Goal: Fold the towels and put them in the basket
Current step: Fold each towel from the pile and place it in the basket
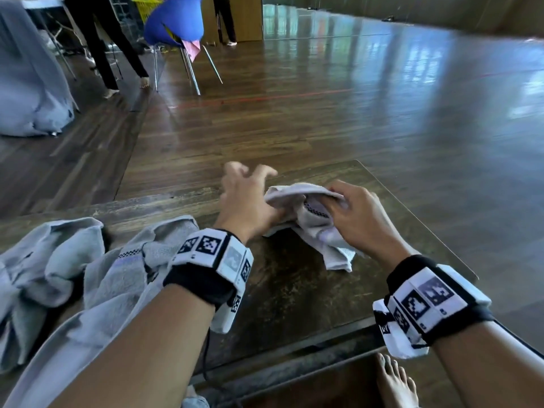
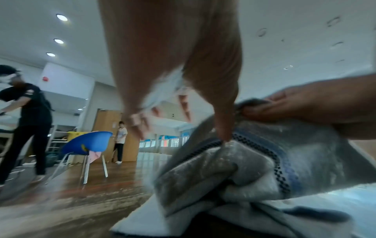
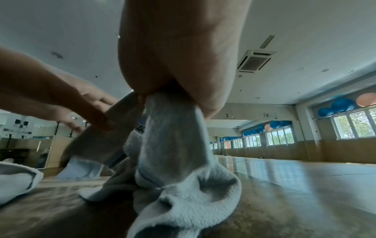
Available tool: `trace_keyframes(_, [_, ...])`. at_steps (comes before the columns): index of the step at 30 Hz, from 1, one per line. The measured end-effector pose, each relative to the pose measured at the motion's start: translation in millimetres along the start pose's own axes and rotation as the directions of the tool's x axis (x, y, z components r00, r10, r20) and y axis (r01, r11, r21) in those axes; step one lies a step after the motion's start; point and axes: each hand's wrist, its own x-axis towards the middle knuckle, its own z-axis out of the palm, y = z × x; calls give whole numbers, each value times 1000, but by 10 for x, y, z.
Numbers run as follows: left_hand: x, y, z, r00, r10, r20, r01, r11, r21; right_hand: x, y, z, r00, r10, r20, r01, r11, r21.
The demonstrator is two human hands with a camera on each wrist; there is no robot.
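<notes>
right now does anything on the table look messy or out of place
Yes. The towel gripped by the right hand is bunched and twisted, not flat. More towels lie crumpled at the table's left edge, unfolded.

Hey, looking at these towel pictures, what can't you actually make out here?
- Basket: none identifiable near the table.
- Left hand: blurred fingers in head and left wrist views; its grip on the small towel is unclear.
- Small towel's fold state: bunched under the right hand.
- Towel pile: cut off by the head view's left edge.
</notes>
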Motion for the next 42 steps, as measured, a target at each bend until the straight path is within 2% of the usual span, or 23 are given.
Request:
trace_keyframes(2, [-52,134,44,977,211,30,-209,977,-53,-12,-60,10,1000,-31,3,31,999,23])
trace_keyframes(4, [-67,227,48,966,259,-5,-257,959,-121,-23,-89,33,998,-58,1,58,997,56])
trace_keyframes(8, [-14,222,-23,973,136,-186,-159,981,-114,2,-67,9,999,-41,-23,41,999,30])
trace_keyframes(10, [21,179,-57,953,70,-293,-105,989,-104,1,-11,-69,999,-36,-7,36,999,-11])
trace_keyframes(12, [54,115,-96,934,18,-356,-58,993,-103,0,36,-146,998,-28,-56,27,999,-28])
trace_keyframes(15, [111,-44,-171,938,-27,-346,-33,986,-164,24,63,-245,963,1,-269,6,1000,25])
trace_keyframes(17, [133,-132,-216,936,-76,-345,0,976,-217,41,71,-275,938,42,-345,-15,997,79])
trace_keyframes(19, [150,-192,-236,921,-122,-369,26,967,-254,54,107,-278,936,81,-343,-53,994,91])
trace_keyframes(22, [165,-234,-234,915,-171,-367,39,940,-340,57,175,-252,966,89,-244,-87,996,19])
trace_keyframes(25, [201,-269,-224,951,-185,-249,53,887,-458,31,222,-216,983,128,-135,-140,986,-86])
trace_keyframes(27, [195,-274,-225,973,-212,-96,124,822,-555,8,244,-190,985,157,-78,-167,973,-157])
trace_keyframes(29, [181,-274,-223,975,-217,46,203,786,-584,-8,253,-154,981,193,16,-186,960,-208])
trace_keyframes(32, [147,-252,-238,958,-166,235,253,876,-411,-20,239,-58,943,242,230,-185,952,-242])
trace_keyframes(34, [112,-224,-258,901,-117,417,219,954,-205,-25,218,-10,903,245,354,-167,957,-236])
trace_keyframes(35, [93,-211,-258,868,-111,483,189,975,-114,-23,207,-3,902,240,360,-158,958,-240])
trace_keyframes(36, [83,-205,-251,849,-119,515,170,984,-52,-11,202,-9,917,233,324,-156,957,-246])
trace_keyframes(37, [75,-200,-242,850,-129,510,160,987,-17,1,188,-24,939,231,254,-170,956,-240])
trace_keyframes(40, [89,-220,-208,921,-130,368,153,988,-35,35,124,-70,972,234,-29,-235,967,-100])
trace_keyframes(42, [117,-263,-211,965,-129,227,153,984,-90,75,92,-95,945,253,-206,-262,965,-13])
